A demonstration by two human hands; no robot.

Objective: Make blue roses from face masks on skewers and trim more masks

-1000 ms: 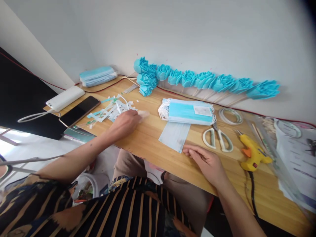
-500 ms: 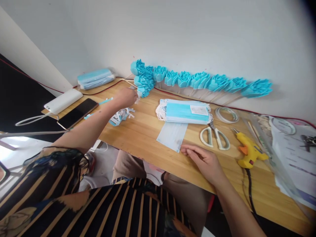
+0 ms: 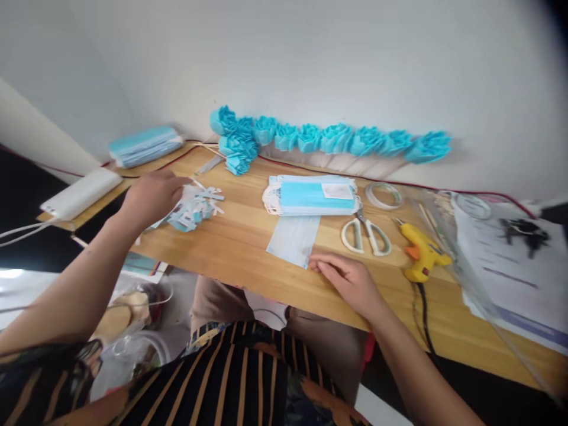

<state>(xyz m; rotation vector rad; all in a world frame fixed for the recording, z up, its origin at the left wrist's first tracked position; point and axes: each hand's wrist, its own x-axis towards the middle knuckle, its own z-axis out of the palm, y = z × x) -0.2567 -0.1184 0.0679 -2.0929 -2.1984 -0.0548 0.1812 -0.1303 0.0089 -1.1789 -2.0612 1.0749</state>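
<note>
My left hand (image 3: 149,195) rests over a pile of white and blue mask scraps (image 3: 195,207) at the left of the wooden table (image 3: 239,248), fingers curled, knuckles up; what it grips is hidden. My right hand (image 3: 348,281) lies near the table's front edge, fingers together and flat, fingertips touching the corner of a single pale blue mask sheet (image 3: 293,239). Behind that sheet sits a stack of blue face masks (image 3: 310,194).
Blue mask flowers on sticks (image 3: 328,139) line the wall. White scissors (image 3: 366,235), a yellow glue gun (image 3: 421,254) with its cord, a tape ring (image 3: 384,194) and papers in plastic (image 3: 510,254) lie to the right. Another mask pack (image 3: 144,145) and a white power bank (image 3: 80,192) sit far left.
My left hand drew back from the flower sticks by the wall to the scrap pile at the left. The view swung leftward. My right hand stayed on the mask sheet.
</note>
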